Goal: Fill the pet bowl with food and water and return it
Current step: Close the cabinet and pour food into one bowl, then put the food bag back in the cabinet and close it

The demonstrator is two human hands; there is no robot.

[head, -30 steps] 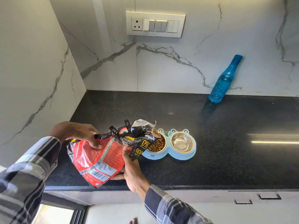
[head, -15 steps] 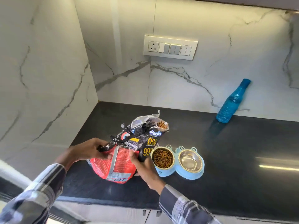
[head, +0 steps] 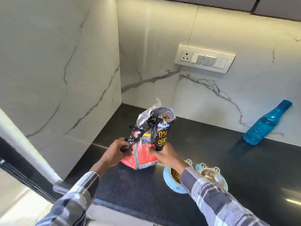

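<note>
Both hands clamped the upright red-and-black foil pet food bag (head: 147, 141): left hand (head: 116, 151), right hand (head: 164, 154). Light-blue double pet bowl (head: 175, 189) sat on the black bench just right of the right hand; blue plastic water bottle (head: 267, 123) lay further right, leaning on the wall.

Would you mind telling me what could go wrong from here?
The food bag stands upright with its top open and kibble showing; if either hand's grip slips, it might tip and spill. The right sleeve hangs over the filled side of the pet bowl and could knock kibble out.
</note>
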